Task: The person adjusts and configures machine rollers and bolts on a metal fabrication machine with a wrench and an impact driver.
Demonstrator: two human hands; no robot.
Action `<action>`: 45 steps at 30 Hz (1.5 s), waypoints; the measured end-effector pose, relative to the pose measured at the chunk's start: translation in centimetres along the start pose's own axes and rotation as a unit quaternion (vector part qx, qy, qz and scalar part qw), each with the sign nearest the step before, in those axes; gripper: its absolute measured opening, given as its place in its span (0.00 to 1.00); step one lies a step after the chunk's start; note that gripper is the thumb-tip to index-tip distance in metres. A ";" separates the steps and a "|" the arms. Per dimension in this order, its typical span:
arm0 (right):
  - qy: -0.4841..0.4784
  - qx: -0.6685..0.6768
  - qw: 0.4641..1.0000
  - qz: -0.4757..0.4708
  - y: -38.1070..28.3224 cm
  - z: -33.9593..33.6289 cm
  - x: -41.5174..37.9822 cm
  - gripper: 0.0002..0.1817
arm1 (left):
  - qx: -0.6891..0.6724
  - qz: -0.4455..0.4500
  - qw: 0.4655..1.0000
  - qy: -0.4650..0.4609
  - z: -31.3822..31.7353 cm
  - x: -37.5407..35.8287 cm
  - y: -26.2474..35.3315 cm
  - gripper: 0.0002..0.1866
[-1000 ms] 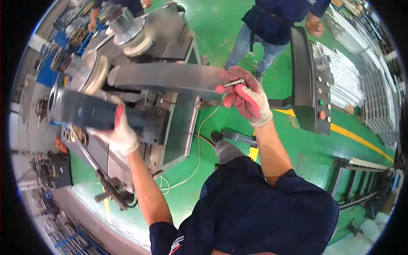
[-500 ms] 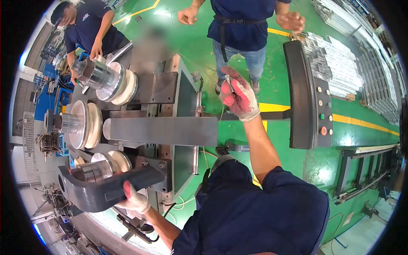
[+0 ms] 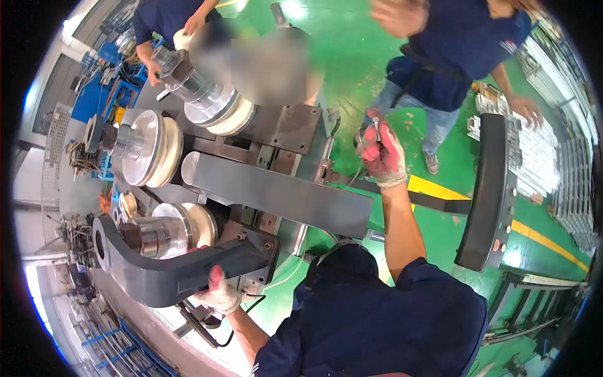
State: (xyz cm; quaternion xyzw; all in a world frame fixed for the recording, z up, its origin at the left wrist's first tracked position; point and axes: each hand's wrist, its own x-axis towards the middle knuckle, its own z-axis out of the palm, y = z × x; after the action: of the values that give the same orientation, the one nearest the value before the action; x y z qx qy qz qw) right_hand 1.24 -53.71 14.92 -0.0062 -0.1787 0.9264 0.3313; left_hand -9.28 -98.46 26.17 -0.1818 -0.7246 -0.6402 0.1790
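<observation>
1. The left hand [image 3: 218, 294], lower left of the frame, grasps the curved dark arm [image 3: 154, 281].
2. The right hand [image 3: 384, 156], just right of centre, clasps what looks like a small metal pin [image 3: 377, 127].
3. Metal-rimmed rollers [image 3: 142, 149] stand at middle left.

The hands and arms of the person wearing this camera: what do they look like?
The left hand and right hand wear gloves, off-white at the cuffs with reddish areas. Both forearms are bare below short navy sleeves. A small white marking shows near the left sleeve's edge.
</observation>
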 end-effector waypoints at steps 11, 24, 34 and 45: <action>0.122 -0.190 0.973 0.052 1.1 0.3 0.8 0.21 | -0.036 -0.089 0.995 0.038 1.0 -0.4 1.9 0.42; 0.103 -0.559 0.822 -0.042 -0.8 7.5 -1.1 0.12 | 0.039 -0.145 0.989 -0.012 -1.6 -1.5 1.2 0.42; -0.031 -0.581 0.813 0.027 4.8 18.8 -13.4 0.15 | -0.128 -0.042 0.982 -0.130 -5.5 -2.6 -0.6 0.43; -0.163 -0.759 0.624 0.087 19.8 20.1 -22.8 0.17 | -0.232 -0.280 0.925 -0.109 -14.3 -10.1 -4.5 0.22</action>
State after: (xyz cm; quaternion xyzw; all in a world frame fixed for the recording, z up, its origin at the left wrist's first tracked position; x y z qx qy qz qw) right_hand 4.28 -88.49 24.64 -0.1202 -0.8685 0.4720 0.0923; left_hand -2.36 -113.51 18.97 -0.0764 -0.5926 -0.7903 -0.1353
